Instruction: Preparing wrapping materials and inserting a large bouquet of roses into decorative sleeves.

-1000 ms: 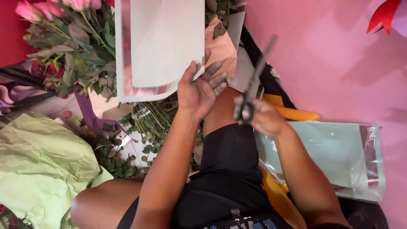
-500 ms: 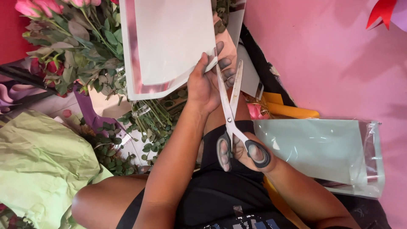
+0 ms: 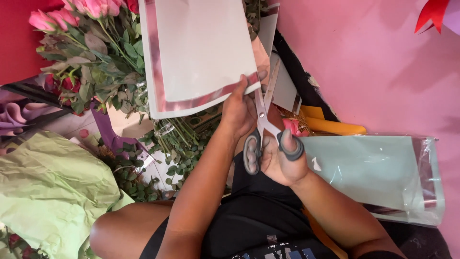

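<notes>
My left hand [image 3: 238, 109] pinches the lower right corner of a white wrapping sheet [image 3: 201, 52] with a shiny pink border, holding it up in front of me. My right hand [image 3: 280, 160] has its thumb and fingers through the grey handles of a pair of scissors [image 3: 261, 129]. The blades point up and are parted at the sheet's lower right edge, right beside my left fingers.
Pink and red roses [image 3: 81, 43] with leafy stems lie at the upper left. Crumpled green paper [image 3: 48, 192] covers the lower left. A pale green sheet in clear plastic [image 3: 373, 177] lies at the right on the pink floor [image 3: 364, 62]. Cut stems and leaves [image 3: 177, 144] litter the middle.
My right hand brought the scissors from beside my knee up to the sheet's edge and opened the blades there. My left hand took hold of the sheet's corner and lifted it.
</notes>
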